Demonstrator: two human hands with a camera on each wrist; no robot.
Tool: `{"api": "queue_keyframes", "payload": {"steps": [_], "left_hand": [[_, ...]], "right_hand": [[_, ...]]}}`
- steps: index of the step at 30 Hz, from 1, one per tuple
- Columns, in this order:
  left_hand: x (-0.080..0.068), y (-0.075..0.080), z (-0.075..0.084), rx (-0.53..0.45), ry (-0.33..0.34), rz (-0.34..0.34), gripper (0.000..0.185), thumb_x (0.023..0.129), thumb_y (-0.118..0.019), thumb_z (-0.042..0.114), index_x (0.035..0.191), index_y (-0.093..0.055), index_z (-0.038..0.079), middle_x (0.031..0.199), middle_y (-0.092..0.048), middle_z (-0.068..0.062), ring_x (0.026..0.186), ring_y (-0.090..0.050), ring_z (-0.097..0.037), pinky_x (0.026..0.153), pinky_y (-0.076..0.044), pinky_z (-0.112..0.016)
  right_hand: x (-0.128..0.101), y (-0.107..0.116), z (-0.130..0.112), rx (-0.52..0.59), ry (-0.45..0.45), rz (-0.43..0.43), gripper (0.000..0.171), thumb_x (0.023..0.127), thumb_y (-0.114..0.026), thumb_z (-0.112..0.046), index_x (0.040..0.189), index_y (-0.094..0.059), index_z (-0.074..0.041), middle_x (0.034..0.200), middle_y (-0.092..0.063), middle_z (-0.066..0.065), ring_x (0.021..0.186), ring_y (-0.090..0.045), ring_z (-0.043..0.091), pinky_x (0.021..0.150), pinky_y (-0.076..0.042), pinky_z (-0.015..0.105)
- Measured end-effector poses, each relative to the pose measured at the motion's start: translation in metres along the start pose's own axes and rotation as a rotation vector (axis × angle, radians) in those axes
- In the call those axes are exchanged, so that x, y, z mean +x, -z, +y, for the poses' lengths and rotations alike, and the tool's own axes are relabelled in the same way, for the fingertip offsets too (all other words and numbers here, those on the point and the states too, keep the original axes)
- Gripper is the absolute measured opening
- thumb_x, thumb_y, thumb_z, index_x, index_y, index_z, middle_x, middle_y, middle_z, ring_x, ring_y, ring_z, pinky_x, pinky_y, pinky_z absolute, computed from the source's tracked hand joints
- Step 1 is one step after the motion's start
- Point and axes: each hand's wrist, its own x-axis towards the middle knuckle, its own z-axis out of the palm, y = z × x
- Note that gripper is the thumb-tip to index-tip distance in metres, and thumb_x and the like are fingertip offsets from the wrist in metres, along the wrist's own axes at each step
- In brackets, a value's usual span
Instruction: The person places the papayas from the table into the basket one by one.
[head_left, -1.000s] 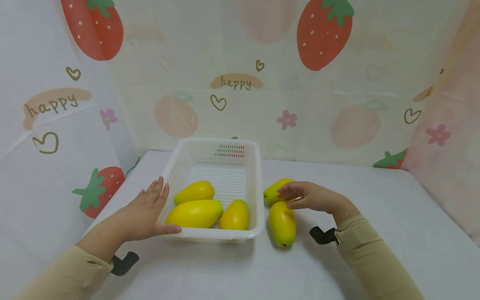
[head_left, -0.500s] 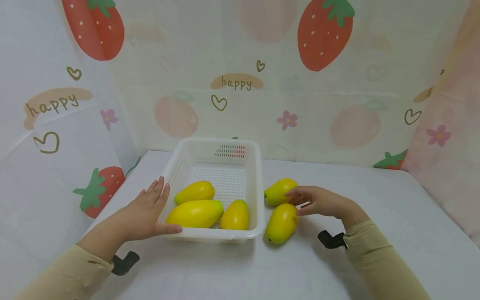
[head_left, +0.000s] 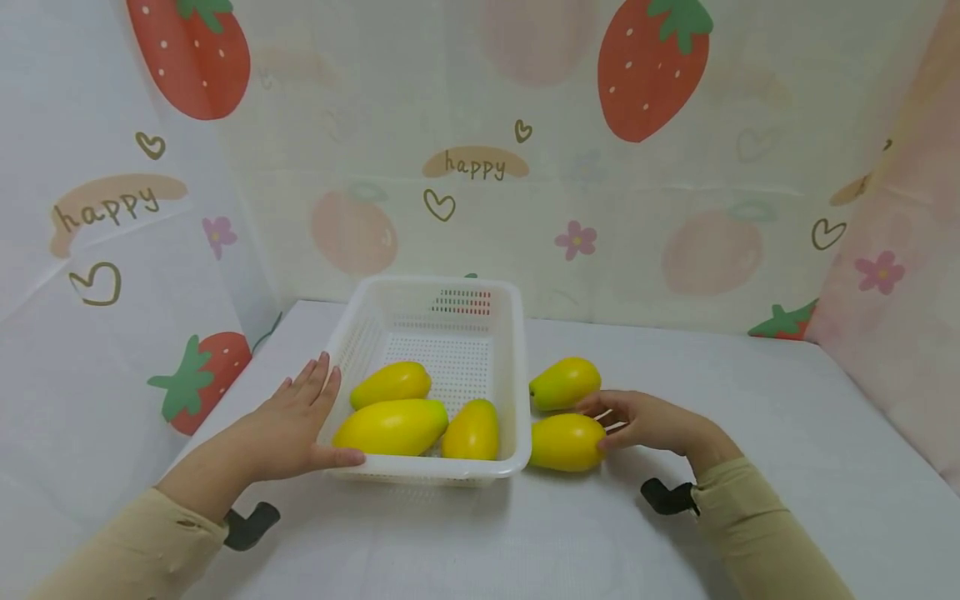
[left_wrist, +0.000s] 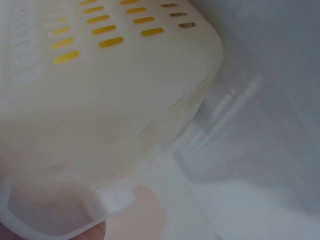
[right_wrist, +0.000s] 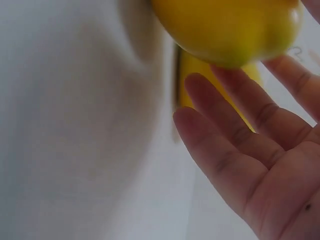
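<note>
A white perforated plastic basket (head_left: 513,350) stands on the table in the head view, with three yellow mangoes inside; the largest mango (head_left: 390,427) lies at its front. My left hand (head_left: 281,433) rests with straight fingers along the basket's left rim, its thumb on the front rim. Right of the basket, my right hand (head_left: 656,423) touches the end of a yellow mango (head_left: 566,443) lying sideways, fingers loosely bent. Just behind lies another mango (head_left: 567,382) with a greenish end. In the right wrist view the fingers (right_wrist: 220,150) spread beneath the near mango (right_wrist: 230,30).
The table (head_left: 420,542) has a white cover. Behind it hangs a cloth backdrop (head_left: 630,192) printed with strawberries, hearts and "happy", continuing along both sides. A black wrist mount (head_left: 667,497) sticks out from the right sleeve, another black mount (head_left: 251,527) from the left.
The near loose mango has turned from lying lengthwise to lying sideways, its left end now at the basket. My right hand has moved slightly right and nearer. The left hand stays put.
</note>
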Motion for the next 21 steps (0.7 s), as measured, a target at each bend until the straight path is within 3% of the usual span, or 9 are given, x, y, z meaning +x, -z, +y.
{"api": "queue_keyframes", "payload": {"steps": [7,21], "left_hand": [[0.0,0.001,0.001,0.0,-0.005,0.001,0.123,0.066,-0.042,0.083,0.142,-0.011,-0.009,0.149,0.003,-0.026,0.136,-0.003,-0.043,0.105,-0.01,-0.06],[-0.001,0.001,0.001,-0.004,-0.003,-0.001,0.123,0.066,-0.042,0.083,0.142,-0.01,-0.008,0.149,0.004,-0.026,0.136,-0.002,-0.043,0.105,-0.01,-0.06]], "right_hand": [[0.003,-0.008,0.008,0.04,0.024,-0.009,0.056,0.079,-0.072,-0.022,0.129,-0.049,-0.016,0.123,-0.051,0.006,0.107,-0.051,0.025,0.092,-0.042,0.04],[0.009,-0.017,0.012,0.08,0.039,0.001,0.056,0.077,-0.073,-0.022,0.127,-0.048,-0.02,0.127,-0.049,0.003,0.11,-0.046,0.025,0.095,-0.036,0.04]]}}
